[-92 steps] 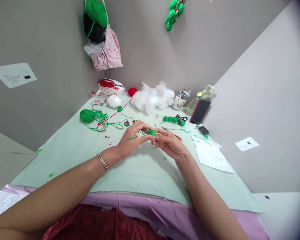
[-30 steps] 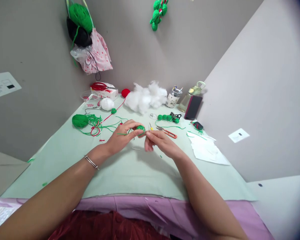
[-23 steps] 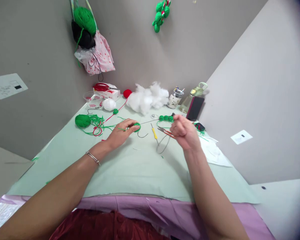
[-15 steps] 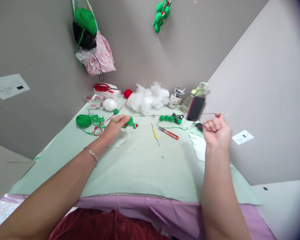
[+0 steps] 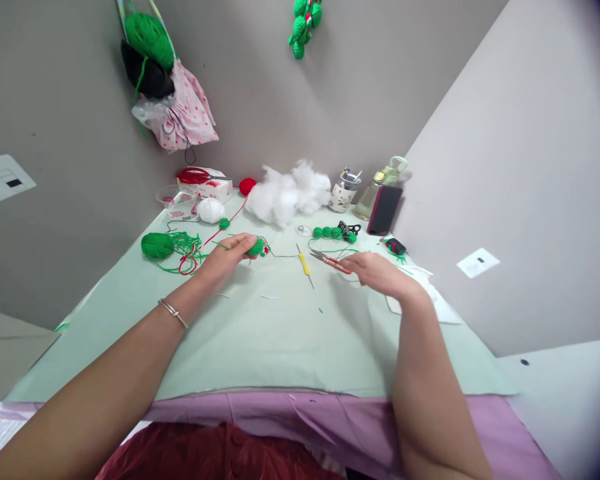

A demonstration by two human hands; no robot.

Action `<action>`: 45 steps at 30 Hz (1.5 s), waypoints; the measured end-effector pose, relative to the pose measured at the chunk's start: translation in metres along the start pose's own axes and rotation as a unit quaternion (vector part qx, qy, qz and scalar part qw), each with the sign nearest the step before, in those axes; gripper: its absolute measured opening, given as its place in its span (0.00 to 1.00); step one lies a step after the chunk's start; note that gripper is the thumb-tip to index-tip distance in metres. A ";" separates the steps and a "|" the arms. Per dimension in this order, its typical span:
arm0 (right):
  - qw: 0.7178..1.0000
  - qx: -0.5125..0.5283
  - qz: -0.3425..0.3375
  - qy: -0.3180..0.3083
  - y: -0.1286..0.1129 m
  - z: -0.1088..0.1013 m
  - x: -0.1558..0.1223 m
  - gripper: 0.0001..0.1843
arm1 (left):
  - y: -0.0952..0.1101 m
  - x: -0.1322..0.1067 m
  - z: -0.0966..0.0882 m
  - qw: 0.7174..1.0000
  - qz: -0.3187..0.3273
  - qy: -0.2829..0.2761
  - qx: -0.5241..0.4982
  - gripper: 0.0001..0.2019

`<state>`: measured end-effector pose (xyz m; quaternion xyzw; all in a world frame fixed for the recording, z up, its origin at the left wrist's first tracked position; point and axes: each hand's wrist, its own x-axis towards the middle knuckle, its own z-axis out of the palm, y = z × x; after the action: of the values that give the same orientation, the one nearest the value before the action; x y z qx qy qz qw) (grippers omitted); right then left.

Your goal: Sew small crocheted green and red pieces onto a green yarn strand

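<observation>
My left hand [image 5: 230, 257] is closed on a small green crocheted piece [image 5: 256, 247] with a red and white detail at its right end. A dark thread [image 5: 284, 255] trails slackly from this piece toward the yellow-handled crochet hook [image 5: 304, 263], which lies on the table. My right hand [image 5: 377, 271] reaches down to the table with its fingers pinched at the handle end of orange thread snips [image 5: 330, 261]. The snips still lie flat, blades pointing left. Just behind them rests a row of green crocheted balls [image 5: 333, 233] with a black clip [image 5: 349, 229].
White stuffing [image 5: 287, 197] is heaped at the back, beside a pen cup [image 5: 343, 195], a bottle [image 5: 377, 193] and a phone [image 5: 385, 211]. Green yarn [image 5: 157, 246], white yarn [image 5: 211, 211] and red scissors [image 5: 196, 175] are at left. White paper [image 5: 445, 310] lies at right.
My right hand has come down and left from the far right to the snips. The dark thread, stretched taut before, now hangs slack. My left hand keeps the green piece.
</observation>
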<state>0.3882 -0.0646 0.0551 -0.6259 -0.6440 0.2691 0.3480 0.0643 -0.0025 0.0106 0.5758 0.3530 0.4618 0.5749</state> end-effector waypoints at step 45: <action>0.794 0.601 0.036 -0.090 -0.048 0.070 0.001 0.14 | 0.022 -0.040 0.044 0.945 -0.057 -0.315 -0.067 0.18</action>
<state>0.3039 -0.0613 0.0498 -0.2868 -0.3583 0.6690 0.5846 0.0898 -0.0570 0.0312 0.6310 0.1550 0.2458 0.7193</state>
